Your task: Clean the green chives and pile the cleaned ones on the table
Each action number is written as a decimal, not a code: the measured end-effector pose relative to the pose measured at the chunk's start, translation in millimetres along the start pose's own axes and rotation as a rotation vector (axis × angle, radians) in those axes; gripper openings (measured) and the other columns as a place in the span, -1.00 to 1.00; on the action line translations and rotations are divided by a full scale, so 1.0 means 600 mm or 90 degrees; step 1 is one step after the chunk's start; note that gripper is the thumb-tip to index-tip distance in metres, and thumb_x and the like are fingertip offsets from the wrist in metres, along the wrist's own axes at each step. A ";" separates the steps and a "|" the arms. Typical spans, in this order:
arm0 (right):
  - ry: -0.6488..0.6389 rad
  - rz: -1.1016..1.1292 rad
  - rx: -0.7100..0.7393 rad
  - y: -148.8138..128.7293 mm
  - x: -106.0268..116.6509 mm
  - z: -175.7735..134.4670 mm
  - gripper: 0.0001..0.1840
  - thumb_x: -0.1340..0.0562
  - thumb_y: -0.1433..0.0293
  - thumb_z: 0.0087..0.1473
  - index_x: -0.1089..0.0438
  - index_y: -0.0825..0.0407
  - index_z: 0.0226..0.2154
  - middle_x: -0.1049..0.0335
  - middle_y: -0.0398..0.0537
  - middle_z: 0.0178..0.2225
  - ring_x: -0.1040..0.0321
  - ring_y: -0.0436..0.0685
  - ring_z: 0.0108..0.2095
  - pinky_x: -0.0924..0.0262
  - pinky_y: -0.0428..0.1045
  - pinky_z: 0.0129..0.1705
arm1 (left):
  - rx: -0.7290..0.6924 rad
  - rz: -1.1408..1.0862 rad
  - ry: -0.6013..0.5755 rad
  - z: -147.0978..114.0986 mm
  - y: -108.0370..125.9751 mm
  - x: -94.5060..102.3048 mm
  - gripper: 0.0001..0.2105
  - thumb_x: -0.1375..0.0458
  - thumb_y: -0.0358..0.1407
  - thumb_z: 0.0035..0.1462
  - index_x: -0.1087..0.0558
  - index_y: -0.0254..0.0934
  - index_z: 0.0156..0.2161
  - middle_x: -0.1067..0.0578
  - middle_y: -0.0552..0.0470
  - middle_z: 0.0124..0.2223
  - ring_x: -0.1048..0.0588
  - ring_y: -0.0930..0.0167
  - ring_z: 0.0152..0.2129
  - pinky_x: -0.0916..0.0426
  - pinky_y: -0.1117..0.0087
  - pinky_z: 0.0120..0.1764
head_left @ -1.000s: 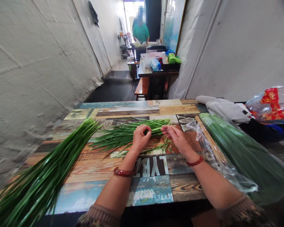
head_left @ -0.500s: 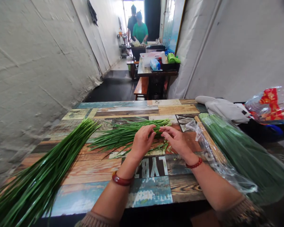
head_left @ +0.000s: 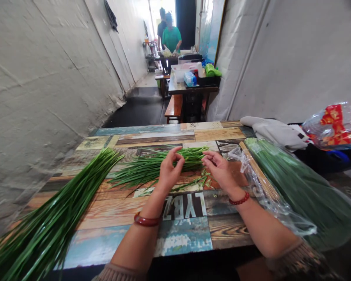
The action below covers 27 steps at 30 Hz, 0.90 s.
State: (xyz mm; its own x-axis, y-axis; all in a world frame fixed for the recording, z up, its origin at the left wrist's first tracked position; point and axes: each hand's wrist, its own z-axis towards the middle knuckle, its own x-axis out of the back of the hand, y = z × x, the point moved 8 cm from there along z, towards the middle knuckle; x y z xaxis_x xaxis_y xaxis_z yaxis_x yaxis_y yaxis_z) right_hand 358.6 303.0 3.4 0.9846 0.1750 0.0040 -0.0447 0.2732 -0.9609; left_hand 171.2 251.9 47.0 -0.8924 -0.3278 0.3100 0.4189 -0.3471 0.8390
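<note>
Over a loose pile of garlic chives (head_left: 143, 166) in the middle of the table, both my hands are raised. My left hand (head_left: 171, 168) is above the pile's right half, its thumb and forefinger curved apart, with nothing visible between them. My right hand (head_left: 218, 168) is just right of the pale stem ends, fingertips drawn close to the thumb; whatever they pinch is too small to make out. Below the hands lie torn chive scraps (head_left: 203, 180). A larger, neater chive bunch (head_left: 61, 203) slants across the table's left side, its pale ends pointing away from me.
At right, a clear plastic bag (head_left: 298, 191) wraps more chives beside a bundle of thin wooden sticks (head_left: 259, 171). Behind it are a pale cloth item (head_left: 276, 130) and a red-printed plastic package (head_left: 333, 123). Two people stand at a far table, beyond a second table (head_left: 193, 89) holding containers.
My hands have moved apart. The left thumb and forefinger have spread, while the right hand has shifted slightly right. The chive pile and bunch lie as before.
</note>
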 end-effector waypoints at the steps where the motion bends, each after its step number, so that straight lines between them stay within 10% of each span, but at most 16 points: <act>1: 0.016 0.004 0.002 -0.001 0.009 0.003 -0.68 -0.26 0.25 0.06 -0.41 0.01 -0.13 -0.46 -0.10 -0.35 -0.41 0.03 -0.37 -0.32 -0.06 -0.29 | 0.035 -0.060 0.030 0.005 -0.010 0.012 -0.65 -0.10 -0.34 0.13 -0.29 -0.24 0.05 -0.41 0.15 -0.40 -0.45 0.50 -0.44 -0.31 0.43 -0.23; 7: 0.061 -0.012 0.010 0.010 0.042 0.017 -0.65 -0.24 0.21 0.07 -0.39 0.03 -0.10 -0.49 -0.05 -0.29 -0.42 0.05 -0.34 -0.34 -0.01 -0.21 | 0.169 -0.244 0.188 0.013 -0.065 0.069 -0.64 -0.13 -0.29 0.07 -0.26 -0.25 0.00 -0.34 0.22 -0.46 -0.44 0.54 -0.53 -0.34 0.47 -0.34; 18: -0.007 -0.389 0.144 -0.005 0.057 0.031 -0.79 -0.16 0.33 0.12 -0.47 0.02 -0.26 -0.52 0.01 -0.24 -0.44 0.17 -0.21 -0.31 0.10 -0.10 | 0.231 -0.173 0.349 0.010 -0.130 0.137 -0.65 -0.08 -0.31 0.07 -0.22 -0.27 -0.01 -0.31 0.22 -0.46 -0.37 0.55 -0.62 -0.29 0.49 -0.45; 23: -0.074 -0.523 0.199 -0.005 0.045 0.024 -0.83 -0.19 0.40 0.10 -0.45 0.00 -0.23 -0.49 0.00 -0.19 -0.41 0.18 -0.16 -0.28 0.11 -0.06 | 0.089 0.152 0.422 0.005 -0.075 0.166 -0.64 -0.10 -0.30 0.11 -0.27 -0.29 0.03 -0.38 0.03 -0.27 -0.40 0.44 -0.37 -0.31 0.36 -0.26; 27: -0.100 -0.600 0.193 -0.003 0.039 0.019 -0.83 -0.23 0.45 0.07 -0.44 -0.01 -0.22 -0.48 0.00 -0.18 -0.39 0.18 -0.13 -0.23 0.10 -0.04 | -0.074 0.314 0.329 0.005 -0.010 0.119 -0.65 -0.06 -0.33 0.16 -0.29 -0.28 0.07 -0.38 -0.03 -0.20 -0.36 0.38 -0.25 -0.30 0.30 -0.13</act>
State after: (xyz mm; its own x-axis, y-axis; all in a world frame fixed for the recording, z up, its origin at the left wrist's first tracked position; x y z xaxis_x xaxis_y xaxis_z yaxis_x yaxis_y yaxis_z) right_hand 380.1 317.3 8.3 0.6071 -0.1196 0.7856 0.6797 0.5902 -0.4354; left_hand 104.5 232.9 65.3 -0.4135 -0.8342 0.3648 0.7936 -0.1337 0.5936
